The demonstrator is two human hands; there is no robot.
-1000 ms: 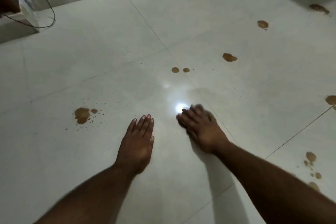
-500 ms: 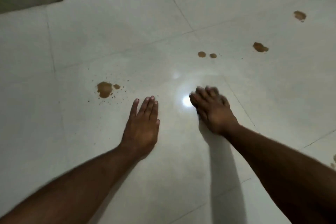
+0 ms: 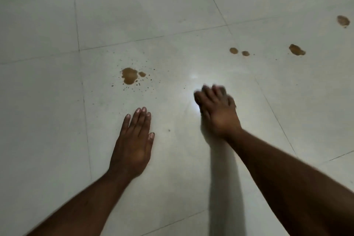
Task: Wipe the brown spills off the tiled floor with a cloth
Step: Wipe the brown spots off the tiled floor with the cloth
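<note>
Glossy pale tiled floor, brown spills, left hand flat, right hand blurred, grip unclear

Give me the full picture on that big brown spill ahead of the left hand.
The big brown spill is a wet-looking, light brown puddle with a lobed outline, lying on a pale glossy floor tile. A smaller blob sits beside it, and fine specks scatter around both. It lies beyond the flat left hand, apart from its fingertips. Nothing touches it; it looks unwiped.

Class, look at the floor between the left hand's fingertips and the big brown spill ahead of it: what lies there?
In the head view, only pale tile with fine brown specks lies between the left hand and the big brown spill.
</note>
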